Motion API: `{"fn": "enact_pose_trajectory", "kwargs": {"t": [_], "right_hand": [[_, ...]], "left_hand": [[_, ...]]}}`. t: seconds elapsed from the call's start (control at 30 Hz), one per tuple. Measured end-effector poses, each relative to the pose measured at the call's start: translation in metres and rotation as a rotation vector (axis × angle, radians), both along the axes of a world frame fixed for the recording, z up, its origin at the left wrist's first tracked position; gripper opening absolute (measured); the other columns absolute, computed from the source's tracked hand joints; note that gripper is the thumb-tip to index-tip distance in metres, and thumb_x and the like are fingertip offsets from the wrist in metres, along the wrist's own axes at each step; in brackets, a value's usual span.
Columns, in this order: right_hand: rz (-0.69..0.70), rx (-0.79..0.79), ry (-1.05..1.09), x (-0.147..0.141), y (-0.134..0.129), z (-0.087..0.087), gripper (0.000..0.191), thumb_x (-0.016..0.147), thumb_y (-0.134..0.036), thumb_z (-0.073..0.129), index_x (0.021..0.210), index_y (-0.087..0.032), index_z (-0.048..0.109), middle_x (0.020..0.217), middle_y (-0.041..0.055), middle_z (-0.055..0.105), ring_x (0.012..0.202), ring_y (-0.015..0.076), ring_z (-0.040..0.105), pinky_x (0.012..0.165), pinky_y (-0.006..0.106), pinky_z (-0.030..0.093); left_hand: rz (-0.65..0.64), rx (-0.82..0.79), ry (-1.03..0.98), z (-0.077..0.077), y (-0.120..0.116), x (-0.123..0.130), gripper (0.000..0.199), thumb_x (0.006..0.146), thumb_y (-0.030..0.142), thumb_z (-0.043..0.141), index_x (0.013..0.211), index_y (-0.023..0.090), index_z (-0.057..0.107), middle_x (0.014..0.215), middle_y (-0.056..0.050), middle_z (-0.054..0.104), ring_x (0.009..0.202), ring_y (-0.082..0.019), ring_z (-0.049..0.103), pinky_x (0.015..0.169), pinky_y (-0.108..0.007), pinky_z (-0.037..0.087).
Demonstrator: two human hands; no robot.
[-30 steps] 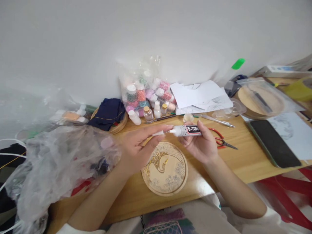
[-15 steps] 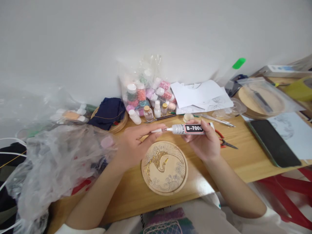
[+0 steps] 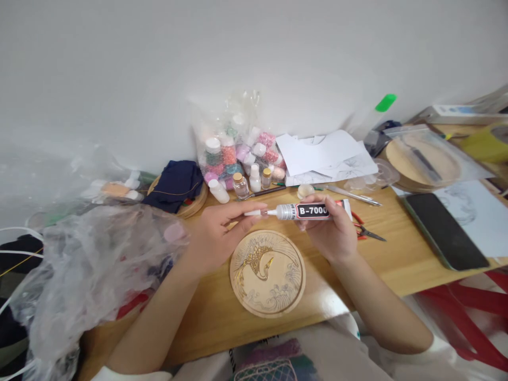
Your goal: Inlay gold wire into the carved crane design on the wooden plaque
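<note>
My right hand is closed around a white glue tube marked B-7000, its nozzle pointing left. Thumb and fingers of my left hand pinch a small white cap at the nozzle's tip. Whether cap and nozzle touch is hard to tell. Below both hands, a round wooden plaque lies flat on the table, showing a bird with gold lines and drawn waves.
Small bottles and bags of coloured jars stand by the wall. Orange-handled pliers, a phone and papers are at right and back. Crumpled plastic covers the left side.
The view has shifted very slightly. The tube in my right hand and the cap in my left hand have moved a little to the left.
</note>
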State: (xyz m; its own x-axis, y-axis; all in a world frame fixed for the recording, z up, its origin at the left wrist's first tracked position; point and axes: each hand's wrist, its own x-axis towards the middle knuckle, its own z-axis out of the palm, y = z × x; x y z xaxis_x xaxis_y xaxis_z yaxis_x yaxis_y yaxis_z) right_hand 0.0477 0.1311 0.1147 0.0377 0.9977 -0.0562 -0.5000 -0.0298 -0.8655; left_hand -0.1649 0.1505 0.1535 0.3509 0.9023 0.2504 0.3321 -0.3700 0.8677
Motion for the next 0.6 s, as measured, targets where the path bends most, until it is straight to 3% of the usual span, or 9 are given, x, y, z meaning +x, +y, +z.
{"fn": "enact_pose_trajectory", "kwargs": {"t": [0.13, 0.27, 0.33, 0.43, 0.5, 0.6], "right_hand": [[0.023, -0.007, -0.052, -0.001, 0.0, -0.005, 0.032, 0.078, -0.055, 0.069, 0.077, -0.024, 0.072, 0.059, 0.0005, 0.062, 0.052, 0.0139, 0.055, 0.053, 0.03, 0.047], [0.133, -0.062, -0.134, -0.009, 0.0, -0.014, 0.043, 0.073, -0.063, 0.073, 0.077, -0.02, 0.07, 0.062, 0.0016, 0.065, 0.056, 0.0141, 0.058, 0.056, 0.028, 0.047], [0.217, -0.093, -0.135, -0.014, -0.001, -0.019, 0.049, 0.073, -0.067, 0.072, 0.08, -0.019, 0.071, 0.064, 0.0029, 0.068, 0.059, 0.0144, 0.06, 0.056, 0.027, 0.045], [0.291, -0.157, -0.108, -0.018, 0.001, -0.025, 0.057, 0.07, -0.071, 0.072, 0.089, -0.017, 0.071, 0.072, 0.005, 0.072, 0.06, 0.0137, 0.062, 0.055, 0.025, 0.045], [0.248, -0.209, -0.13, -0.016, 0.004, -0.028, 0.062, 0.066, -0.075, 0.072, 0.088, -0.017, 0.071, 0.072, 0.005, 0.073, 0.058, 0.0133, 0.062, 0.054, 0.025, 0.045], [0.0, -0.213, -0.248, -0.008, 0.009, -0.03, 0.063, 0.061, -0.08, 0.07, 0.077, -0.019, 0.069, 0.065, 0.0025, 0.069, 0.053, 0.0122, 0.061, 0.051, 0.024, 0.044]], "left_hand": [[-0.034, 0.057, 0.112, 0.001, 0.002, -0.005, 0.024, 0.087, 0.033, 0.07, 0.109, 0.025, 0.076, 0.107, -0.004, 0.078, 0.099, -0.022, 0.074, 0.088, -0.033, 0.062], [-0.041, 0.271, 0.281, -0.009, 0.006, -0.007, 0.04, 0.083, 0.036, 0.076, 0.121, 0.024, 0.07, 0.12, -0.006, 0.074, 0.11, -0.027, 0.07, 0.1, -0.044, 0.056], [-0.12, 0.327, 0.36, -0.017, 0.009, -0.005, 0.032, 0.086, 0.035, 0.072, 0.117, 0.026, 0.071, 0.113, -0.004, 0.076, 0.105, -0.026, 0.071, 0.097, -0.043, 0.056], [-0.197, 0.286, 0.454, -0.028, 0.016, -0.002, 0.024, 0.093, 0.028, 0.062, 0.115, 0.027, 0.072, 0.106, -0.001, 0.077, 0.098, -0.023, 0.072, 0.092, -0.037, 0.056], [-0.19, 0.254, 0.527, -0.034, 0.021, -0.001, 0.026, 0.094, 0.028, 0.062, 0.118, 0.026, 0.071, 0.109, -0.003, 0.076, 0.1, -0.024, 0.071, 0.092, -0.04, 0.055], [-0.176, 0.241, 0.655, -0.044, 0.03, -0.004, 0.029, 0.093, 0.027, 0.062, 0.121, 0.021, 0.068, 0.113, -0.009, 0.075, 0.103, -0.028, 0.069, 0.091, -0.044, 0.054]]}}
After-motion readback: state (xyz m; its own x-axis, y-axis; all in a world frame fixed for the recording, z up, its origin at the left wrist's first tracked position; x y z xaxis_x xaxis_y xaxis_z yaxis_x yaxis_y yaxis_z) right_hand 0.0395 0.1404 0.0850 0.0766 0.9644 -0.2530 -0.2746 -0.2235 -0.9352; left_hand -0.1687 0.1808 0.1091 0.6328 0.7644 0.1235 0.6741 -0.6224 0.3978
